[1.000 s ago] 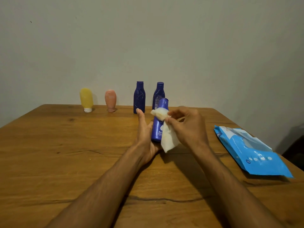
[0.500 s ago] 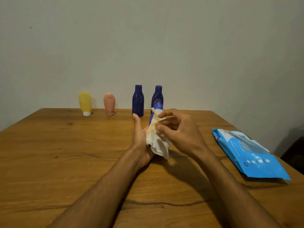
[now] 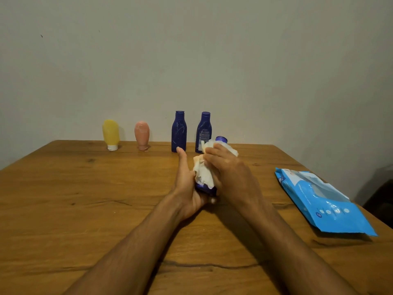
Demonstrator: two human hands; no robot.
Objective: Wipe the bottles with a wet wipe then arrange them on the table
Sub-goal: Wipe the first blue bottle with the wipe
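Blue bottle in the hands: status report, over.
Left hand grips blue bottle low down. Right hand holds wipe wrapped round its body, cap showing. Wipe pack lies to the right, apart from both hands.

We record a wooden table (image 3: 63,199), its grain cracked in places. The reference grip is where left hand (image 3: 187,188) and right hand (image 3: 229,173) close on the held bottle (image 3: 221,139) and wet wipe (image 3: 204,175).

- **Just beyond the grip:** the left dark blue bottle (image 3: 179,132) and right dark blue bottle (image 3: 203,133) stand upright, apart.
- **Beyond and left of it:** the pink tube (image 3: 142,135) and yellow tube (image 3: 110,134) stand on their caps.
- **Right of the grip, well apart:** the blue wipes pack (image 3: 323,201) lies flat.
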